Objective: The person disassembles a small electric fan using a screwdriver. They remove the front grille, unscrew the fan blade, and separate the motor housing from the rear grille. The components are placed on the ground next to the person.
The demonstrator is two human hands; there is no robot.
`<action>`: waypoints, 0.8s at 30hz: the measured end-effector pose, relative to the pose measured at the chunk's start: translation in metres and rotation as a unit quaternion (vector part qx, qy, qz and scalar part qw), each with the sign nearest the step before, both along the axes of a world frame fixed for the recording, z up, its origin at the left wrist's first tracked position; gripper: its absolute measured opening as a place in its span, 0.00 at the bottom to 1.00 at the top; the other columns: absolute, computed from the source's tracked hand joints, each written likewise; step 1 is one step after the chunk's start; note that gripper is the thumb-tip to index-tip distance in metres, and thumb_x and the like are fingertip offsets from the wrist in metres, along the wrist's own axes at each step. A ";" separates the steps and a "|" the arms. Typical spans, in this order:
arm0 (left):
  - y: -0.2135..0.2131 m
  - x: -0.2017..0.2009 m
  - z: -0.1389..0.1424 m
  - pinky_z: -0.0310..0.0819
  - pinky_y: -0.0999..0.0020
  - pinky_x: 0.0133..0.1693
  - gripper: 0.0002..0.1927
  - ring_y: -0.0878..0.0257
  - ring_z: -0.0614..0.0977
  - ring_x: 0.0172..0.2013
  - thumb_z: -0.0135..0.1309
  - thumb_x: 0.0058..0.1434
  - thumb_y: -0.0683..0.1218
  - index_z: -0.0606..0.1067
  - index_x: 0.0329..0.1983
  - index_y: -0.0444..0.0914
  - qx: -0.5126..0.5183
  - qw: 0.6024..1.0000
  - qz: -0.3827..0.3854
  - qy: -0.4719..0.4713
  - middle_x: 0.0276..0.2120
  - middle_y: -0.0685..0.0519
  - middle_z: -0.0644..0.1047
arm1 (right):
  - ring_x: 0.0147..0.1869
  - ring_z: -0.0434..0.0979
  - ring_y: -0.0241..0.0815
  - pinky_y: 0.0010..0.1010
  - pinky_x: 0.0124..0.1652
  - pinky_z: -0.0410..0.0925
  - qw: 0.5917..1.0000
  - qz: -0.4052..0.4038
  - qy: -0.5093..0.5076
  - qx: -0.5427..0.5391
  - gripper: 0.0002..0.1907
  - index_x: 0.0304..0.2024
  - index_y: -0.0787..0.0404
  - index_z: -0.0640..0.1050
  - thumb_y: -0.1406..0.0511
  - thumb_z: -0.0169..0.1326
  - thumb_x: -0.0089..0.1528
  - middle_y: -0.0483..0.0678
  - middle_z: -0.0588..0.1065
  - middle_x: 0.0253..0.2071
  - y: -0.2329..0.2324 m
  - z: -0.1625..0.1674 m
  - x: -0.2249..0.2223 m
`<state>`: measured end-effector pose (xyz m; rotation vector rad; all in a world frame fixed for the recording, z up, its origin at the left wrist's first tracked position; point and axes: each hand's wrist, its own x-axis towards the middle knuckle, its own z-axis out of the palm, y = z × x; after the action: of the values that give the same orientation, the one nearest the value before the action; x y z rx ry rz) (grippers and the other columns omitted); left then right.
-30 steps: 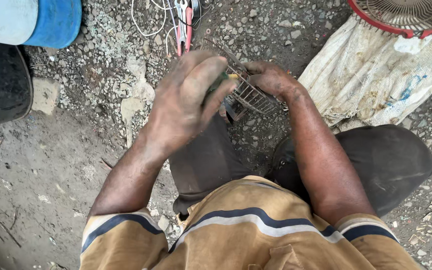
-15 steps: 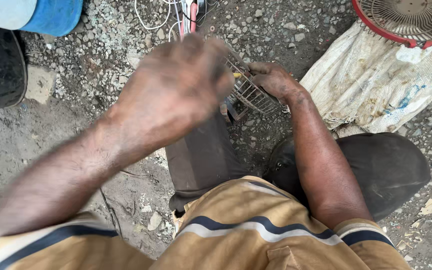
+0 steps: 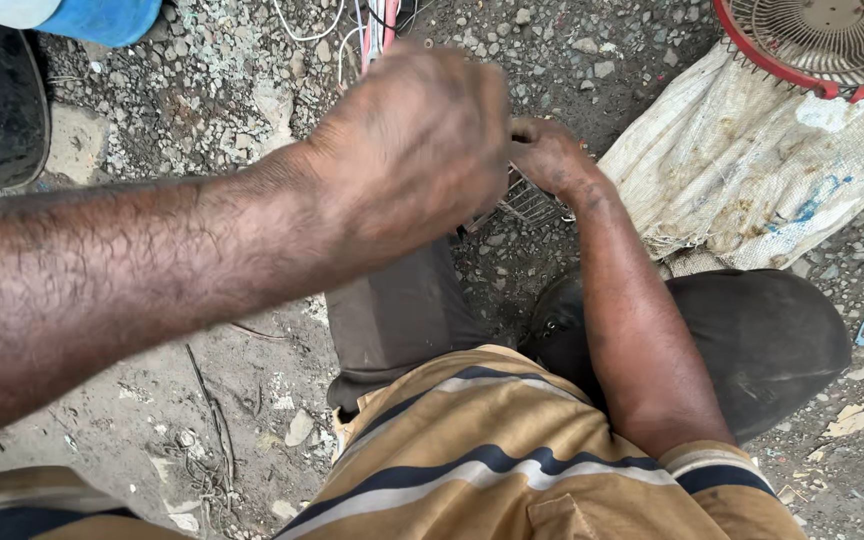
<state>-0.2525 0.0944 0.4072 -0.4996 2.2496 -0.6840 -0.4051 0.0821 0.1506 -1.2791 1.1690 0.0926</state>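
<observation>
- My right hand (image 3: 550,157) grips the far end of a small wire grille (image 3: 530,203), fingers curled round it; pinching the wire, as far as I can see.
- My left hand (image 3: 412,150) is raised over the grille, blurred, back of hand to camera; cannot tell whether its fingers are spread or pressed together, or if they touch anything.
- Grille sits just beyond my knee (image 3: 392,310), above the gravel ground (image 3: 202,110), mostly hidden by both hands.
- Long axis: seems to run near-left to far-right, tilted, bars visible only at the near edge; too covered to be sure.
- Step, my guess: holding the grille steady with the right while the left works on it.
- Next move calls for a firm right-hand hold and the left coming down onto the bars precisely.
- Nearby: pliers with red handles (image 3: 380,25) and white wires (image 3: 302,25) far, woven sack (image 3: 752,180) right, fan guard (image 3: 812,40) far right.
</observation>
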 end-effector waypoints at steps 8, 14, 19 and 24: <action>-0.015 -0.019 0.024 0.61 0.70 0.22 0.15 0.70 0.65 0.21 0.57 0.66 0.49 0.73 0.23 0.41 0.173 0.980 0.030 -0.095 0.20 0.60 0.66 | 0.46 0.80 0.38 0.38 0.49 0.74 0.997 -0.058 0.044 0.012 0.21 0.60 0.54 0.77 0.58 0.55 0.65 0.54 0.78 0.58 0.010 -0.007 0.009; -0.002 0.012 0.012 0.58 0.73 0.25 0.15 0.70 0.63 0.20 0.52 0.65 0.49 0.73 0.25 0.37 0.140 0.983 -0.109 -0.052 0.20 0.59 0.62 | 0.28 0.69 0.33 0.27 0.28 0.68 0.995 -0.033 0.057 0.073 0.21 0.62 0.54 0.76 0.62 0.51 0.66 0.57 0.81 0.51 0.016 -0.017 0.008; 0.003 0.008 0.008 0.63 0.74 0.16 0.13 0.72 0.65 0.16 0.50 0.68 0.43 0.72 0.24 0.41 0.191 0.972 0.027 -0.133 0.16 0.59 0.63 | 0.24 0.68 0.33 0.25 0.22 0.69 0.998 -0.064 -0.005 -0.009 0.28 0.63 0.58 0.73 0.71 0.51 0.59 0.52 0.73 0.54 0.026 -0.032 0.008; -0.011 -0.018 0.010 0.68 0.71 0.15 0.15 0.67 0.69 0.15 0.53 0.67 0.45 0.63 0.35 0.29 0.283 0.846 0.431 -0.138 0.21 0.51 0.64 | 0.29 0.73 0.33 0.24 0.25 0.73 0.996 -0.080 -0.034 0.000 0.22 0.59 0.58 0.78 0.70 0.51 0.61 0.55 0.77 0.52 0.033 -0.037 0.012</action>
<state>-0.2709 0.0832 0.4176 -0.9341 1.5794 0.3509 -0.3930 0.1152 0.1137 -1.1744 1.2085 -0.0682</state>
